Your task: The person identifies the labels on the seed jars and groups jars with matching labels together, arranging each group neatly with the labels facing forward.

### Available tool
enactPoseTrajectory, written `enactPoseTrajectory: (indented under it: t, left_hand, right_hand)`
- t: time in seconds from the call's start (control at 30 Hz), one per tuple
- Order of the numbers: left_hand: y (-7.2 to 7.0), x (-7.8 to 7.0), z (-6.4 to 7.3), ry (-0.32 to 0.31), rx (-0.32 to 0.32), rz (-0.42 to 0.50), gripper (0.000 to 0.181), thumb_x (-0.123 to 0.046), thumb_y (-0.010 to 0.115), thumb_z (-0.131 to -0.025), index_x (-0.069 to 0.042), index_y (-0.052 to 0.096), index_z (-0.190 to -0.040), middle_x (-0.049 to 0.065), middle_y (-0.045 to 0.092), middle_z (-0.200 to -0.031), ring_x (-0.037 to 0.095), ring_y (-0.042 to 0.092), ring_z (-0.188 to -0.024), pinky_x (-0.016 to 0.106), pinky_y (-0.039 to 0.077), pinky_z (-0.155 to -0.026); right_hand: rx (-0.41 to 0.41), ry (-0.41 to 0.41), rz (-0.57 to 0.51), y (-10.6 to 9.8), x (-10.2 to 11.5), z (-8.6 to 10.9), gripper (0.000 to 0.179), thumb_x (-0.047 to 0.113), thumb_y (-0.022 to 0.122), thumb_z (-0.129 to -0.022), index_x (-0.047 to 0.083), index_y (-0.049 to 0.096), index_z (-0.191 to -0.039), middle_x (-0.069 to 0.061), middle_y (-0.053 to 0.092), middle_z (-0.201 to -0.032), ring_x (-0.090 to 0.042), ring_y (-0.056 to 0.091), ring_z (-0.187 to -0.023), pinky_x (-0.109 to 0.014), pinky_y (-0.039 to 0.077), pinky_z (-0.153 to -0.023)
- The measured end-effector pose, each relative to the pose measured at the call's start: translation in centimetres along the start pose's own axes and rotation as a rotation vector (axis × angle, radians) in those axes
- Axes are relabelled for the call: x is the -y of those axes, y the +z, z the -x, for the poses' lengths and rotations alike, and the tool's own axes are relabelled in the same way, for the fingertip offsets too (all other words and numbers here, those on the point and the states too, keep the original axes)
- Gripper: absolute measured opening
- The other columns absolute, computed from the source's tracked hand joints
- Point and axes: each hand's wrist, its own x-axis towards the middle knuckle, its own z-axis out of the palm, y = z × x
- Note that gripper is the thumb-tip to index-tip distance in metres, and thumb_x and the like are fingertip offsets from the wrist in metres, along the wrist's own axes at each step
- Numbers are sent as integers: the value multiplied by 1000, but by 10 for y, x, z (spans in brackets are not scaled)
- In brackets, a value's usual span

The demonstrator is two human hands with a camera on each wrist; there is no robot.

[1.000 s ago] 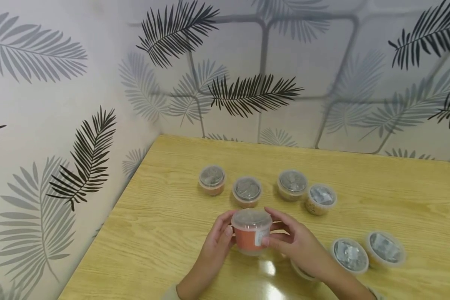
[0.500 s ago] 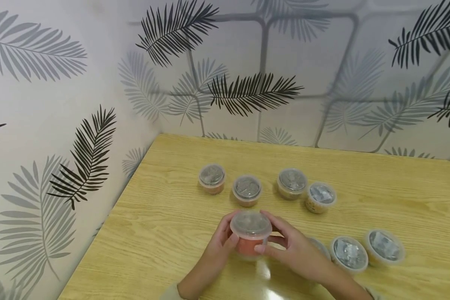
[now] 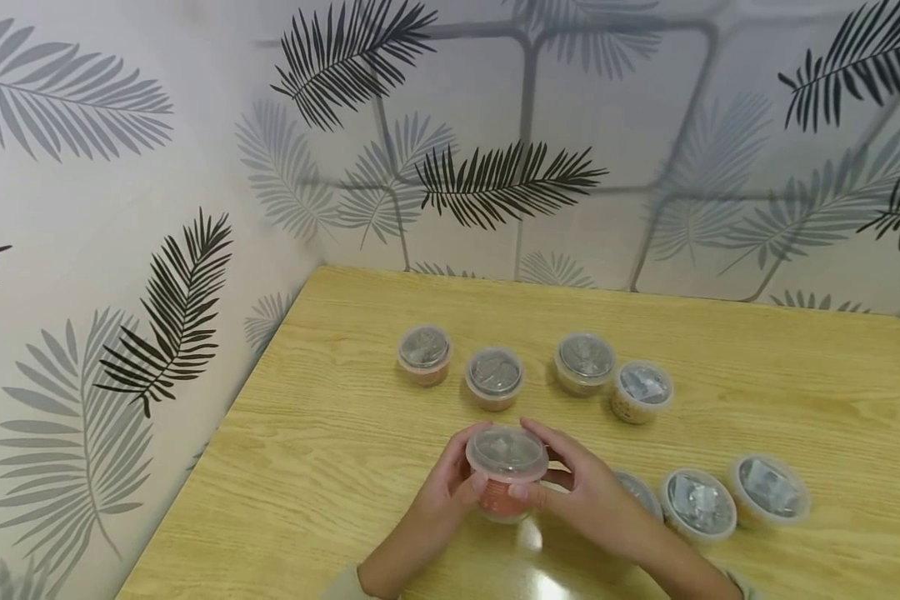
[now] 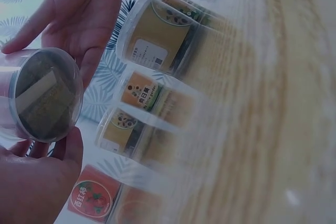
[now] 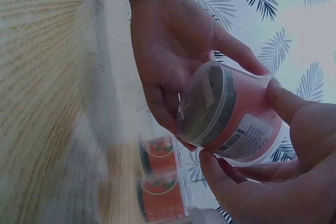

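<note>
Between both hands is a clear plastic tub [image 3: 506, 457] with a see-through lid and a red label. My left hand [image 3: 444, 492] grips its left side, thumb in front. On the other side my right hand [image 3: 581, 500] grips it, fingers behind and thumb on the red front. The right wrist view shows a white printed sticker on the tub [image 5: 247, 132], and a dark packet lies under the lid. Two smaller red-labelled tubs, one at the far left [image 3: 424, 354] and one beside it [image 3: 494, 377], stand just behind my hands.
A pair of lidded tubs, one [image 3: 585, 363] and its neighbour [image 3: 642, 392], stands at back right. Nearer right are one tub [image 3: 699, 502], another [image 3: 769, 489], and a third [image 3: 640, 493] partly hidden by my right hand. A leaf-patterned wall [image 3: 465, 242] borders the wooden table [image 3: 330, 375].
The held tub has turned and tipped, so its lid shows more and its white sticker has gone from the head view. Both hands have stayed on it, shifting slightly.
</note>
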Motion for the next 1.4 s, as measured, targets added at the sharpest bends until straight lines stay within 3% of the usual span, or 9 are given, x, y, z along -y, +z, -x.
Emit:
enactPoseTrajectory:
  t: [0.27,0.4,0.67,0.9,1.13,1.3,1.4]
  left_hand:
    - [-2,-4,-1,20,-87,63,41,-19,30,-103,-3,25,-141,17,31,-143,23,32,-131,33,32,-105]
    - [-3,-6,-1,22,-135,55,40,-18,30,-103,-2,27,-139,16,33,-140,22,39,-124,32,39,-100]
    - [-5,-4,0,58,-172,15,37,-17,33,-103,-4,31,-137,14,39,-136,23,45,-118,33,43,-94]
    - [-6,0,0,107,-142,5,38,-9,36,-101,-2,28,-138,15,40,-134,25,42,-121,30,42,-95]
    - [-5,1,-1,39,-104,40,48,-16,46,-99,-7,24,-140,12,31,-143,22,28,-134,31,28,-107]
    - [-4,2,0,27,-12,37,56,-24,49,-98,-9,18,-143,14,30,-143,25,28,-132,32,29,-106]
    - [-2,1,0,11,8,47,61,-28,51,-97,-9,17,-144,13,30,-141,24,29,-132,31,29,-106]
  right_hand:
    - [-28,8,-97,-6,0,-1,65,16,68,-86,7,36,-141,-14,44,-131,-31,50,-114,-28,46,-91]
    - [-74,10,-99,-7,2,-2,60,16,69,-85,8,41,-138,-14,48,-126,-29,54,-109,-28,48,-88]
    - [-117,-57,-87,-8,4,-3,52,12,68,-85,2,47,-132,-13,52,-125,-29,52,-111,-28,48,-89]
    - [-79,-68,-116,-8,3,-3,55,12,66,-86,-1,44,-134,-14,49,-128,-33,49,-114,-29,47,-89]
    - [-29,-94,-59,-5,-2,-2,68,13,72,-82,8,38,-140,-7,45,-135,-22,46,-120,-28,44,-94]
    - [-6,-81,-9,-1,-3,-1,72,16,72,-82,7,35,-142,-8,42,-138,-23,44,-123,-27,42,-95]
    - [5,-57,8,0,-4,-1,70,18,71,-84,6,34,-142,-11,40,-140,-25,46,-121,-27,42,-95]
